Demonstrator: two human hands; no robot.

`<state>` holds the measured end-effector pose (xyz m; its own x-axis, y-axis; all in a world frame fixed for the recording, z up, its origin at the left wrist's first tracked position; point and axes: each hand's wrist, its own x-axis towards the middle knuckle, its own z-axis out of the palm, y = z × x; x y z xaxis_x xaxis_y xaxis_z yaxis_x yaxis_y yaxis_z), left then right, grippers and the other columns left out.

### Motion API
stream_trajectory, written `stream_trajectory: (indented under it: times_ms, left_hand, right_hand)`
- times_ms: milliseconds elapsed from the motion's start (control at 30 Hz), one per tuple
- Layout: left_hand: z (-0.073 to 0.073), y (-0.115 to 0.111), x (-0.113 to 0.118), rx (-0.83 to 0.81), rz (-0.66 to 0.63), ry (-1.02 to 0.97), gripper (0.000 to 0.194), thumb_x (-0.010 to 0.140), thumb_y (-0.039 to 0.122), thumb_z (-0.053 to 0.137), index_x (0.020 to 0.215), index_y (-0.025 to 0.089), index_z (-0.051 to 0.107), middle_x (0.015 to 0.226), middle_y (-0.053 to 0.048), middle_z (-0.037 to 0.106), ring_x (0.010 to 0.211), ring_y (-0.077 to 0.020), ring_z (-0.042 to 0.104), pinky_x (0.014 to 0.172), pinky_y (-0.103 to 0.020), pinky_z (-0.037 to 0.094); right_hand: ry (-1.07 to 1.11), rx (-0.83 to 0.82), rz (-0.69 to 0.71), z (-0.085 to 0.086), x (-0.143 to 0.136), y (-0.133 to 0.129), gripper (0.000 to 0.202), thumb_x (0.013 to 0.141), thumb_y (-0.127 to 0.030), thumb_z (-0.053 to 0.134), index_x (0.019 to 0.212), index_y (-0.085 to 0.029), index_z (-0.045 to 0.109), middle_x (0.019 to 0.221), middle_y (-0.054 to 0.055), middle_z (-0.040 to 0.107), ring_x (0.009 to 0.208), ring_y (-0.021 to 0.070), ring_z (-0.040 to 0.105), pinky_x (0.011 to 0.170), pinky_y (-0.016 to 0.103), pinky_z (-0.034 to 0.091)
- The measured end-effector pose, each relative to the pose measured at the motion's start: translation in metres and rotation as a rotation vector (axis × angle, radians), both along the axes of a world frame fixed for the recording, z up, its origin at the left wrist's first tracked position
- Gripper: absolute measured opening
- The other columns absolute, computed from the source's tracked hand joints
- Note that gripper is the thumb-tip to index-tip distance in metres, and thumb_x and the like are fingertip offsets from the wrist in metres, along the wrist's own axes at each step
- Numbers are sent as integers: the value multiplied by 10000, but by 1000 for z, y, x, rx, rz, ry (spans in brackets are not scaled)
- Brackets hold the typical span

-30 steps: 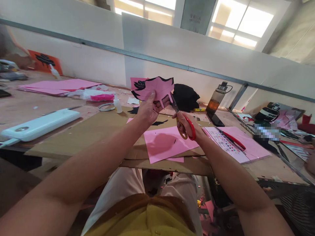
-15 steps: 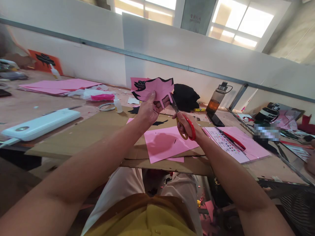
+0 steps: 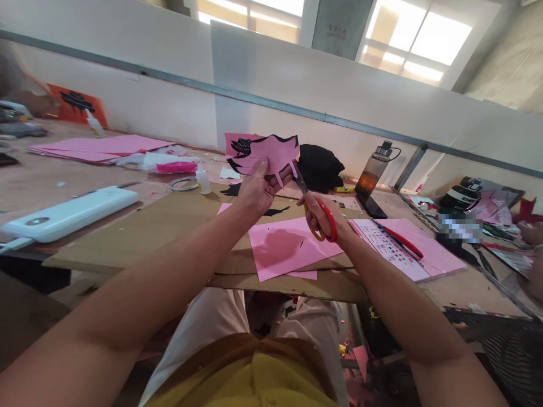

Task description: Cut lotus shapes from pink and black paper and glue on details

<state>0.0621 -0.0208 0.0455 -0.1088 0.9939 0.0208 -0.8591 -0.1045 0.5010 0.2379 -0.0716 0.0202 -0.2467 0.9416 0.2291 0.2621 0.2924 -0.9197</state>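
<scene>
My left hand (image 3: 259, 186) holds up a pink cutout with black edges (image 3: 271, 152), its thumb on the front and fingers behind. My right hand (image 3: 316, 210) is closed in the handles of red and orange scissors (image 3: 328, 221). The scissor blades point up and left and meet the cutout's lower right edge. Below both hands a pink sheet (image 3: 282, 249) lies on brown cardboard (image 3: 148, 232). Black scraps (image 3: 276, 211) lie just behind that sheet.
Pink sheets (image 3: 97, 146), a white case (image 3: 72, 213) and a small glue bottle (image 3: 203, 180) are at left. Behind my right hand are black cloth (image 3: 320, 167), a drink bottle (image 3: 373, 172) and a phone (image 3: 371, 207). Red-handled scissors (image 3: 403, 242) lie right; another person's hand (image 3: 532, 233) shows at the far right.
Both of my hands, the cutout and the scissors stay almost in place. At the far right edge, the other person's hand has come into view higher up.
</scene>
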Motion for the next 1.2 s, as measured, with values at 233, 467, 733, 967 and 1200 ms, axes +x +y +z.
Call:
stream_trajectory:
  times_ms: [233,467,733,967,1200]
  left_hand:
    - [-1,0,0,7,-19,12,160,1090,266,624,1195,171,699,1115,-155,857,1109,-282,828,1089,-454,620]
    - [-2,3,0,-1,-22,-22,195,1104,260,597,1257,166,671,1113,-155,858,1063,-276,840,1074,-462,629]
    - [-3,4,-1,-11,-19,-17,237,1081,312,655,1284,192,678,1133,-147,857,1044,-277,845,1048,-461,646]
    - [-4,4,-1,-1,-20,-17,183,1087,290,638,1225,182,689,1124,-147,855,1081,-273,837,1080,-455,630]
    - [-3,3,-2,-12,-30,-26,220,1097,284,619,1287,184,666,1138,-153,854,1065,-279,840,1060,-459,640]
  right_hand:
    - [20,2,5,-1,-1,-1,663,897,-883,586,981,-226,613,590,-63,485,407,93,408,368,222,285]
    - [9,32,11,-2,0,-2,642,954,-841,543,1006,-207,630,600,-58,499,420,94,428,380,223,315]
    - [34,5,36,0,-1,-6,645,953,-842,530,1036,-209,621,617,-37,512,461,124,454,403,248,340]
    - [41,16,58,-2,1,-3,662,945,-859,527,1047,-211,617,617,-39,515,452,121,446,399,256,342]
    - [51,11,44,-5,1,0,615,974,-806,529,1033,-201,621,601,-54,513,431,106,446,393,230,341]
